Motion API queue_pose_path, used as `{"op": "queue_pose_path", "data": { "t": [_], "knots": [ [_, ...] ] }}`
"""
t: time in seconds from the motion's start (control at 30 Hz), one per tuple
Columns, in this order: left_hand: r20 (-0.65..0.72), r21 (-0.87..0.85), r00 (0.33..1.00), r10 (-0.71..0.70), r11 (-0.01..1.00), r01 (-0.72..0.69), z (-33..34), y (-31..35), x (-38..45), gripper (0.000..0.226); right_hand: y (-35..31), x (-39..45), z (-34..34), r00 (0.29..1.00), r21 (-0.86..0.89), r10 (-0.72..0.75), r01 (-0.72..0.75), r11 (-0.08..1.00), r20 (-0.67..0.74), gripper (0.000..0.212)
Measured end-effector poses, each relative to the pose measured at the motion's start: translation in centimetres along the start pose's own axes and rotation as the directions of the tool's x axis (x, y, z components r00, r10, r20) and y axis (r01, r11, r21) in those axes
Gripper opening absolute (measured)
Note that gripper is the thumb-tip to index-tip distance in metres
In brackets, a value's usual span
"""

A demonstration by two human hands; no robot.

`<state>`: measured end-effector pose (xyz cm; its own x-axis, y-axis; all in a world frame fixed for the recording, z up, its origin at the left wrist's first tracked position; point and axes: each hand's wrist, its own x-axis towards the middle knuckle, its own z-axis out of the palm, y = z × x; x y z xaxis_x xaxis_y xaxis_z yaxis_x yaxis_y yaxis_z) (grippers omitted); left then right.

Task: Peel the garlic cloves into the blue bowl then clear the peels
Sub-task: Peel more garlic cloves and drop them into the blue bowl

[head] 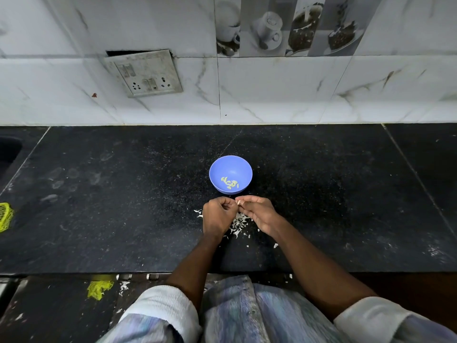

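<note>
A blue bowl [230, 167] stands on the black counter with several peeled garlic cloves [230, 183] lying in its bottom. Just in front of the bowl my two hands meet. My left hand [217, 216] and my right hand [258, 212] both have curled fingers that pinch a small garlic clove [238, 202] between them; only its pale tip shows. Under and between the hands a heap of white garlic peels [238, 224] lies on the counter, partly hidden by the hands.
The black counter [123, 206] ends at a tiled wall with a switch plate [144, 73]. A sink edge [7, 152] is at far left. Yellow mesh [5, 216] lies at the left edge; another yellow piece [99, 288] sits below the counter front.
</note>
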<state>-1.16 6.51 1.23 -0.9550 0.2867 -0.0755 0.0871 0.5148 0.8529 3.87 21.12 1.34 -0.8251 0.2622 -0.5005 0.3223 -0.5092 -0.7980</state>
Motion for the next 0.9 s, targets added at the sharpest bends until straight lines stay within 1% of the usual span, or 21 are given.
{"op": "queue_pose_path", "data": {
  "t": [0.13, 0.27, 0.47, 0.53, 0.6, 0.67, 0.73, 0.8, 0.87, 0.9],
  "knots": [
    [-0.017, 0.014, 1.0, -0.008, 1.0, 0.008, -0.02, -0.24, -0.08, 0.011, 0.05, 0.02, 0.21, 1.0, 0.061, 0.027, -0.027, 0.998, -0.011, 0.02],
    [-0.015, 0.004, 1.0, -0.009, 1.0, 0.009, -0.09, -0.1, -0.27, 0.011, 0.12, 0.0, 0.32, 1.0, 0.044, 0.025, -0.024, 0.999, -0.018, 0.02],
    [-0.043, -0.087, 0.998, -0.039, 0.996, 0.035, -0.2, 0.09, -0.38, 0.012, 0.1, -0.13, 0.34, 0.999, 0.076, 0.029, -0.026, 0.997, -0.044, 0.018],
    [-0.044, -0.068, 0.998, -0.038, 0.997, 0.035, -0.19, -0.09, -0.41, 0.019, -0.01, -0.33, 0.12, 0.998, 0.068, 0.04, -0.037, 0.997, -0.039, 0.02],
    [-0.059, -0.038, 0.998, -0.038, 0.999, 0.035, -0.19, -0.14, -0.44, 0.024, -0.16, -0.57, -0.04, 0.998, 0.028, 0.048, -0.047, 0.998, -0.033, 0.02],
    [-0.071, -0.017, 0.997, -0.034, 0.999, 0.033, -0.26, -0.09, -0.46, 0.019, -0.26, -0.69, 0.04, 0.998, -0.006, 0.044, -0.045, 0.999, -0.055, 0.019],
    [-0.062, -0.025, 0.998, -0.025, 0.999, 0.023, -0.25, 0.03, -0.48, 0.014, -0.3, -0.57, 0.29, 0.994, -0.049, 0.022, -0.027, 0.998, -0.108, 0.019],
    [-0.048, -0.017, 0.999, -0.017, 1.0, 0.016, -0.2, -0.1, -0.44, 0.014, -0.3, -0.39, 0.53, 0.988, -0.14, -0.009, -0.012, 0.99, -0.152, 0.018],
    [-0.027, 0.028, 1.0, -0.013, 1.0, 0.013, -0.19, -0.25, -0.42, 0.012, -0.18, -0.29, 0.55, 0.987, -0.271, -0.049, 0.006, 0.962, -0.153, 0.015],
    [-0.012, 0.055, 1.0, -0.008, 0.998, 0.008, -0.14, -0.29, -0.41, 0.011, -0.1, -0.34, 0.54, 0.988, -0.342, -0.073, 0.022, 0.939, -0.138, 0.018]
  ]
}}
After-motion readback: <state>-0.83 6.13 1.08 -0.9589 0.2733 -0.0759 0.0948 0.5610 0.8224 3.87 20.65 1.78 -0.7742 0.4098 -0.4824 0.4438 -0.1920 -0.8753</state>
